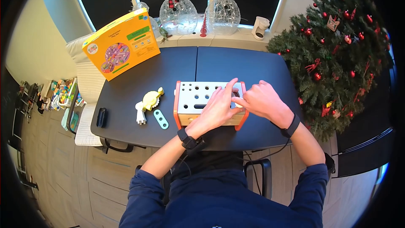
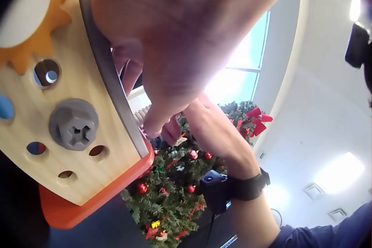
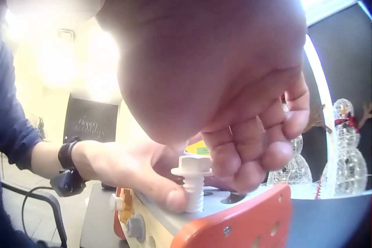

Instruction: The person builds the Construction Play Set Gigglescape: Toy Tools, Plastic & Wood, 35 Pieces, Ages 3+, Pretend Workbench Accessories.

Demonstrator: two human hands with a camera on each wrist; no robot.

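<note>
A toy workbench (image 1: pixel 190 106) with a grey holed top and orange end boards stands on the dark table. Near the right end of its top, a white toy screw (image 3: pixel 193 183) stands upright with its thread showing. My right hand (image 1: pixel 265 101) is at the screw's head, fingers curled and thumb across it. My left hand (image 1: pixel 217 109) lies over the bench top, fingers extended, thumb right beside the screw's thread. On the wooden front, the left wrist view shows a grey bolt (image 2: pixel 74 125) and an orange gear (image 2: pixel 61 4).
Left of the bench lie a yellow toy piece (image 1: pixel 151 100), a white piece (image 1: pixel 140 113) and a teal three-holed strip (image 1: pixel 160 119). A yellow box (image 1: pixel 122 44) stands at the back left. By the left edge is a black object (image 1: pixel 101 117). A decorated tree (image 1: pixel 333 50) borders the right side.
</note>
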